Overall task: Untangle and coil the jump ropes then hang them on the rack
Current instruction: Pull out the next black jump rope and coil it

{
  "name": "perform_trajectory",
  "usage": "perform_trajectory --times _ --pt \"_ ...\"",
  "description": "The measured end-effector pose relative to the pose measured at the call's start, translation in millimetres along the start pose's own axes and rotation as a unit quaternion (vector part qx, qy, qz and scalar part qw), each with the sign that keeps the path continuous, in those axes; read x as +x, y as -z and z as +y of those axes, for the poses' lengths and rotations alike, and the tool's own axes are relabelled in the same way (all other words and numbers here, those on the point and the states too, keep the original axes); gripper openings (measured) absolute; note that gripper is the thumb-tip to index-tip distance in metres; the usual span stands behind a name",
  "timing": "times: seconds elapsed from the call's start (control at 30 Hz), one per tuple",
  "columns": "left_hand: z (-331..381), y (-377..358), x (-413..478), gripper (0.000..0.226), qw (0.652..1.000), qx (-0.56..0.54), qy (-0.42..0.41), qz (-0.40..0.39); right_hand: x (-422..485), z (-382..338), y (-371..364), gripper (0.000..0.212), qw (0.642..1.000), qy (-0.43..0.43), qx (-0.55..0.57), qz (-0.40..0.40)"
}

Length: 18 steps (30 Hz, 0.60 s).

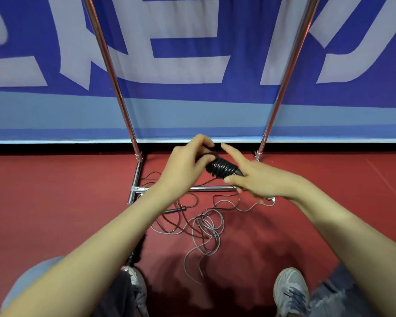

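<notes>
A black jump rope (pixel 222 167) is wound into a tight coil, held between both hands above the rack's base. My left hand (pixel 188 165) pinches the rope's end at the coil's left side. My right hand (pixel 254 177) grips the coil from the right, its index finger stretched out over the top. Below them a tangle of grey and dark ropes (pixel 204 225) lies on the red floor, with a black handle (pixel 174 210) at its left and a white end (pixel 271 199) at its right. The chrome rack (pixel 114 72) stands behind, its two poles rising out of view.
The rack's base bar (pixel 206 188) runs across the floor under my hands. A blue and white banner wall (pixel 192 53) stands close behind the rack. My two grey shoes (pixel 290 291) are at the bottom edge; another black handle (pixel 136 250) lies by the left shoe.
</notes>
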<state>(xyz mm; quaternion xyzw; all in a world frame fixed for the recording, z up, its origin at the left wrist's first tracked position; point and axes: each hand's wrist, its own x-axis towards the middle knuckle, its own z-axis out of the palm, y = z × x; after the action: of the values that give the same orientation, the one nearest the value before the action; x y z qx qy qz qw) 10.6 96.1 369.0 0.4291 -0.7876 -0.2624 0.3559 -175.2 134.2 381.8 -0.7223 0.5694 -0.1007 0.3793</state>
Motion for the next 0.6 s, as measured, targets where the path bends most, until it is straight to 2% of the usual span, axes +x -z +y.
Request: perform_trajectory --times 0.07,0.13,0.4,0.43,0.5,0.53,0.6 --pt "0.8 -3.6 -2.0 0.018 0.998 0.032 -0.049 0.036 2.3 -0.4 -0.6 0.075 0.998 0.001 -0.009 0.069" --pt "5.8 -8.2 -7.7 0.022 0.997 0.000 -0.059 0.059 3.3 -5.0 0.5 0.072 0.994 0.008 -0.015 0.112" --pt "14.8 -4.8 -7.9 0.026 0.966 -0.219 0.014 0.140 6.3 -11.8 -5.2 0.068 0.965 0.065 -0.021 0.255" --pt "15.6 -5.9 -7.1 0.028 0.948 -0.274 0.048 0.154 7.2 -12.1 -7.0 0.068 0.962 0.071 -0.020 0.264" --pt "20.2 -6.0 -3.7 0.041 0.875 -0.428 0.149 0.169 7.5 -11.3 -9.5 0.069 0.960 0.090 -0.008 0.267" --pt "21.5 -5.0 -1.2 0.050 0.835 -0.489 0.197 0.158 6.8 -10.4 -9.4 0.069 0.960 0.103 0.004 0.260" --pt "21.0 0.2 3.5 0.062 0.788 -0.553 0.246 0.110 4.7 -11.9 -8.8 0.070 0.962 0.122 0.059 0.236"
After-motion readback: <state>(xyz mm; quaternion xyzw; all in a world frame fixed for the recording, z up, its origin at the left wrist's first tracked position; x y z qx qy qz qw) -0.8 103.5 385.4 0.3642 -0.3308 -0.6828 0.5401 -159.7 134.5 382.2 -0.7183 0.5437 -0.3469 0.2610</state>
